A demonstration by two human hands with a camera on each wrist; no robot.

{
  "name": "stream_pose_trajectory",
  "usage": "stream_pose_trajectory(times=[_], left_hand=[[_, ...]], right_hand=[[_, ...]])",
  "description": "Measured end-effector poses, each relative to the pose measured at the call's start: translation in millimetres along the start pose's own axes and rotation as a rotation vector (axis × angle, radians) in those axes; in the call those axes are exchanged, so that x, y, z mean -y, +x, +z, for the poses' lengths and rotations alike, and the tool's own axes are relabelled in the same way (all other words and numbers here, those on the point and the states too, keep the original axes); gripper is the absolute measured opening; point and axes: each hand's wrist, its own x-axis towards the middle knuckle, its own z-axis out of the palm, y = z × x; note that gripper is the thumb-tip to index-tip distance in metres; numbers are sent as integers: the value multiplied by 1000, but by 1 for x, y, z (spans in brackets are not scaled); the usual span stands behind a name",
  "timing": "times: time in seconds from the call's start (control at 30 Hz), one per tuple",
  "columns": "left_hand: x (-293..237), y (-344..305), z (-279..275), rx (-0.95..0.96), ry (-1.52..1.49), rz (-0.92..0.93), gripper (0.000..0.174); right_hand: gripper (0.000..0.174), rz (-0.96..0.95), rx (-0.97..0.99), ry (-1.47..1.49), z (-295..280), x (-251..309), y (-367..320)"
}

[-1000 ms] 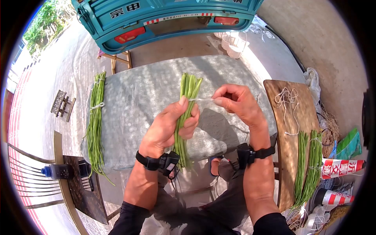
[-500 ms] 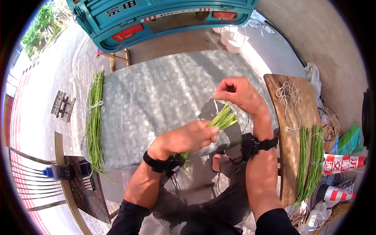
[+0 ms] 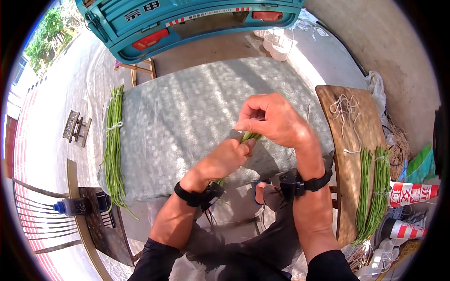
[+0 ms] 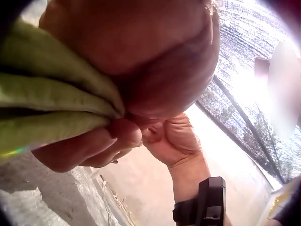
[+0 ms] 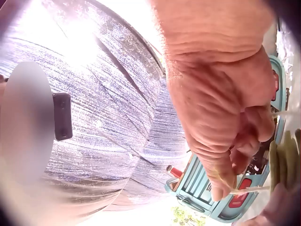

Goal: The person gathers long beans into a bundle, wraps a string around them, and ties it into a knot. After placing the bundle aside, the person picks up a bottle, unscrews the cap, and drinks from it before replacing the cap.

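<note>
Over the worktop (image 3: 187, 107), the left hand (image 3: 222, 157) has its grip clamped round the beans (image 4: 47, 95) while the right hand (image 3: 276, 121) pinches the string (image 5: 251, 190) just beside them, apparently mid-tying, so the next move likely calls for drawing it snug without bruising.

Outdoor yard (image 3: 49, 117), teal vehicle (image 3: 187, 13), traffic cones (image 3: 408, 193)

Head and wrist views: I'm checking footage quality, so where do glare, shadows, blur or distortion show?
Head: fisheye bending with black corners, dappled light and shadow on the grey cover; left wrist: glare at upper right, green beans looking soft; right wrist: washed-out glare at upper left, blurred pale oval at the left edge.
</note>
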Motion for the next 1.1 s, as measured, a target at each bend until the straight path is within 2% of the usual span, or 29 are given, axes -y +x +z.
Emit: stream_pose_trajectory(times=[0.1, 0.2, 0.3, 0.4, 0.5, 0.8, 0.9, 1.0, 1.1], left_hand=[[-5, -1, -3, -113, -293, -110, 43], [-9, -5, -15, -136, -558, -144, 41], [-14, -10, -24, -148, -682, -117, 41], [-17, -18, -31, -65, -730, -20, 45], [-19, -21, -33, -105, -732, -1, 47], [-24, -30, -33, -29, -752, 158, 51], [-25, -33, -31, 11, -678, 206, 52], [-27, -38, -29, 84, -679, 190, 53], [-37, -42, -19, 184, -604, 166, 51]], right_hand=[[16, 45, 24, 83, 3, 4, -4], [16, -5, -7, -2, 2, 5, -7], [19, -28, -88, 72, -1, -4, -9], [17, 112, -34, 175, -7, -2, -11], [16, 106, 11, 247, -7, -9, -10], [16, 77, 118, 451, -11, -22, -7], [17, 148, 178, 499, -15, -32, -7], [14, 201, 161, 380, -13, -38, -4], [13, 143, 185, 436, -11, -48, -1]])
